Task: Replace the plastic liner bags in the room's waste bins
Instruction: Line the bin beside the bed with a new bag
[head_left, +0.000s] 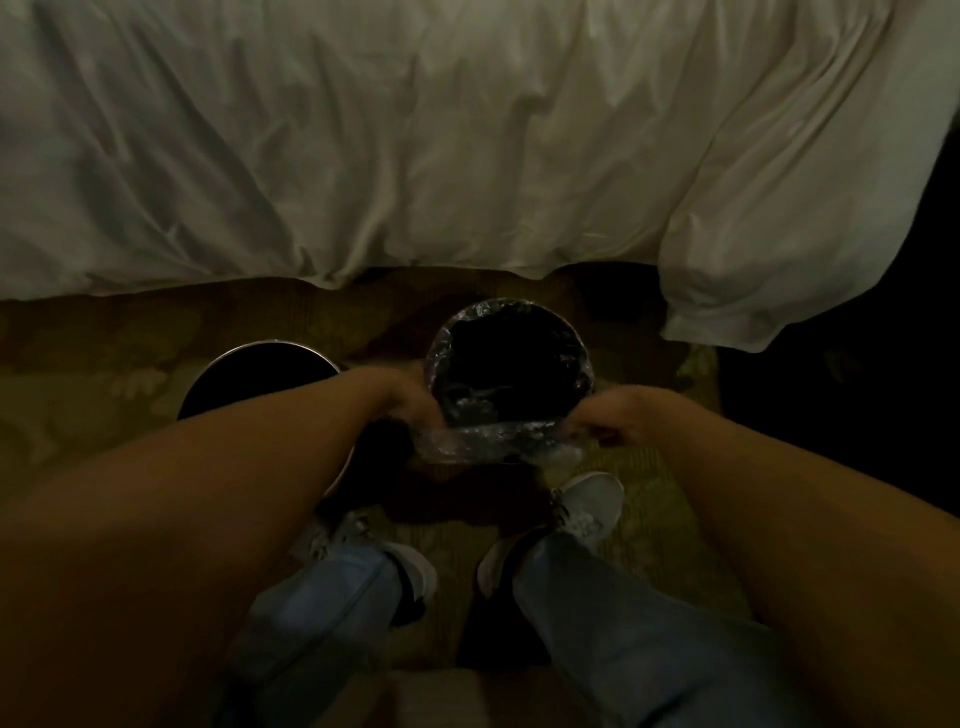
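A single wide-angle head camera looked steeply down from standing height, facing the bed (415, 130) across the frame's top. The carpeted floor (78, 364) lay below, with both forearms reaching forward from the lower corners, near the lens.

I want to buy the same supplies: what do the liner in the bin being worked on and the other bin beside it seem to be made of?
The liner looks like thin clear plastic film: it crinkles, glints, and shows the dark bin through it where both hands grip it. The second bin seems metal or glossy plastic; its thin rim catches a bright highlight, but the dim light leaves that open.
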